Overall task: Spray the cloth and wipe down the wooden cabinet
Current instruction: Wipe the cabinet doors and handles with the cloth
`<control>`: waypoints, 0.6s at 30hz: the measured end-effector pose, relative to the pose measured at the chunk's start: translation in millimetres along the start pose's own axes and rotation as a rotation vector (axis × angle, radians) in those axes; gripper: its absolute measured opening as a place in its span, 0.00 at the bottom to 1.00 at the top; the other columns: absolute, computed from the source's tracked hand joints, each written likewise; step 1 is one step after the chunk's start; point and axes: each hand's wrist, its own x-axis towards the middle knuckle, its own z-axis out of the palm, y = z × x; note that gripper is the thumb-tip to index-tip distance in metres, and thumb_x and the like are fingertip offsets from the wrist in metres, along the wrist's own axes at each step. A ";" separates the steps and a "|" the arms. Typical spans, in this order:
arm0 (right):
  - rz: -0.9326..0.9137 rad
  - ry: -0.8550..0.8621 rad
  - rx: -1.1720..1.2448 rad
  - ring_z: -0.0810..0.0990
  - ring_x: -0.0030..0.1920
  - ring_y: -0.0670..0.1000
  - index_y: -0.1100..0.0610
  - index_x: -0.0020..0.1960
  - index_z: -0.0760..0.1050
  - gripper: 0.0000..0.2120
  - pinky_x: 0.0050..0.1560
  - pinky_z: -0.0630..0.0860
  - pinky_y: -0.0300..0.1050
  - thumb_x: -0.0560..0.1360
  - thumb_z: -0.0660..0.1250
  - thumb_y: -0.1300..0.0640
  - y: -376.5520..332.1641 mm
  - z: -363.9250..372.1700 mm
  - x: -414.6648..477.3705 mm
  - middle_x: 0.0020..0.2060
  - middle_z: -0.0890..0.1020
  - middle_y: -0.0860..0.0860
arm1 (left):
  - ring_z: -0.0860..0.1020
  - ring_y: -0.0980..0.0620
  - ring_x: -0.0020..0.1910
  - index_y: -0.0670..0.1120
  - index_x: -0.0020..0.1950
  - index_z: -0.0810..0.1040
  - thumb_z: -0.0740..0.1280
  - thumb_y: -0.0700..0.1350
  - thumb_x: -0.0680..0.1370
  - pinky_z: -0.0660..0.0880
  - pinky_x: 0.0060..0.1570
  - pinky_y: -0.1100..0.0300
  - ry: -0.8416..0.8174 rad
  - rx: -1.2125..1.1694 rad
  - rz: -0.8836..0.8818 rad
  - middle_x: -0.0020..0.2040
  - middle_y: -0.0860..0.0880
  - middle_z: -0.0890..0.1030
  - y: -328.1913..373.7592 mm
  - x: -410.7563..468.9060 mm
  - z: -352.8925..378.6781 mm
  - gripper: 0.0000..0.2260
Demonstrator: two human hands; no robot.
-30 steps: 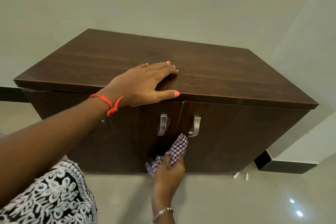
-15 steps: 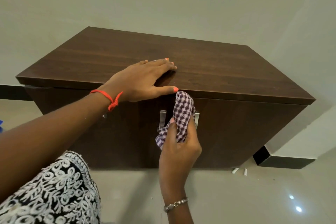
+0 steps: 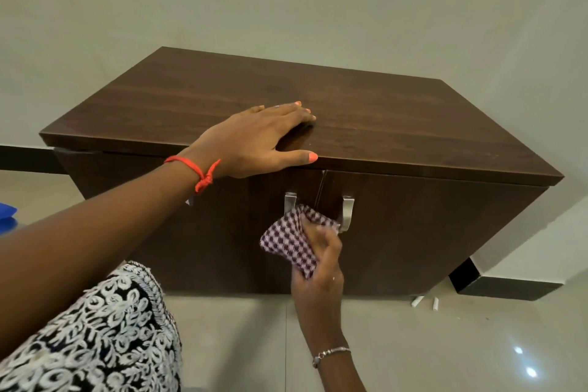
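Observation:
A low dark wooden cabinet (image 3: 381, 124) stands against the pale wall, with two doors and two metal handles (image 3: 347, 210) at its front centre. My left hand (image 3: 254, 140) rests flat on the cabinet top near the front edge, fingers straight, thumb over the edge. My right hand (image 3: 321, 267) grips a purple and white checked cloth (image 3: 291, 240) and holds it against the door fronts between and just below the two handles. No spray bottle is in view.
The floor is glossy pale tile. Two small white bits (image 3: 424, 302) lie on it by the cabinet's right foot. A dark skirting (image 3: 502, 291) runs along the wall. A blue object (image 3: 6, 210) shows at the left edge. My patterned clothing fills the lower left.
My right hand has brought the cloth down from the top edge of the doors to below the handles, after raising it there a moment before. My left hand stays put.

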 end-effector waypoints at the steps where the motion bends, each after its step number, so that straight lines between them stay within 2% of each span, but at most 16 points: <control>1: 0.017 -0.040 -0.029 0.73 0.65 0.51 0.51 0.67 0.56 0.41 0.54 0.78 0.53 0.64 0.73 0.72 6.2 2.7 -6.0 0.63 0.74 0.55 | 0.52 0.57 0.74 0.53 0.74 0.57 0.46 0.71 0.67 0.53 0.72 0.50 0.000 0.003 0.002 0.75 0.52 0.58 0.4 -0.7 0.5 0.39; 3: 0.034 -0.109 -0.117 0.77 0.60 0.55 0.52 0.67 0.57 0.41 0.54 0.79 0.51 0.63 0.75 0.71 18.5 7.6 -16.0 0.60 0.77 0.57 | 0.53 0.57 0.74 0.52 0.74 0.57 0.46 0.71 0.67 0.53 0.72 0.50 0.006 0.002 0.003 0.75 0.52 0.58 1.7 -0.7 0.5 0.39; 5: 0.041 -0.180 -0.170 0.79 0.58 0.54 0.52 0.66 0.59 0.41 0.55 0.78 0.49 0.61 0.75 0.71 25.8 12.4 -24.6 0.57 0.79 0.56 | 0.53 0.56 0.74 0.52 0.73 0.58 0.46 0.71 0.67 0.54 0.71 0.50 0.011 -0.006 0.001 0.75 0.51 0.59 3.1 -0.6 -0.7 0.39; 8: 0.114 -0.206 -0.081 0.75 0.62 0.49 0.46 0.65 0.56 0.39 0.61 0.73 0.45 0.66 0.72 0.70 19.8 9.4 -28.0 0.61 0.76 0.50 | 0.53 0.56 0.74 0.51 0.73 0.58 0.46 0.71 0.67 0.54 0.71 0.50 0.018 -0.007 0.003 0.75 0.51 0.59 3.0 -1.2 -1.3 0.39; 10: 0.230 -0.167 0.071 0.76 0.61 0.47 0.42 0.61 0.58 0.33 0.57 0.77 0.47 0.70 0.68 0.70 8.4 3.7 -22.4 0.60 0.75 0.46 | 0.53 0.56 0.74 0.51 0.73 0.58 0.46 0.71 0.67 0.54 0.72 0.50 0.009 -0.008 0.003 0.75 0.51 0.58 2.8 -1.5 -1.5 0.40; 13: 0.404 0.027 0.407 0.81 0.49 0.46 0.42 0.53 0.64 0.27 0.41 0.80 0.40 0.71 0.66 0.72 -14.5 -9.6 -5.4 0.51 0.79 0.44 | 0.53 0.56 0.74 0.51 0.73 0.58 0.48 0.70 0.69 0.53 0.72 0.50 0.010 -0.011 0.005 0.75 0.51 0.58 2.8 -0.4 -0.6 0.38; 15: 0.407 0.123 0.503 0.81 0.48 0.43 0.45 0.52 0.65 0.25 0.42 0.79 0.39 0.70 0.66 0.73 -28.1 -18.2 9.1 0.44 0.81 0.43 | 0.53 0.56 0.74 0.51 0.73 0.58 0.50 0.68 0.71 0.52 0.72 0.51 0.013 -0.007 0.004 0.75 0.50 0.58 2.7 0.1 -0.4 0.35; 18: 0.295 0.119 0.485 0.80 0.49 0.39 0.45 0.51 0.63 0.24 0.45 0.79 0.38 0.70 0.67 0.71 -43.6 -28.4 32.9 0.44 0.80 0.34 | 0.53 0.56 0.74 0.51 0.74 0.58 0.50 0.68 0.71 0.52 0.71 0.52 0.007 -0.004 0.004 0.75 0.50 0.58 2.8 0.4 -0.1 0.35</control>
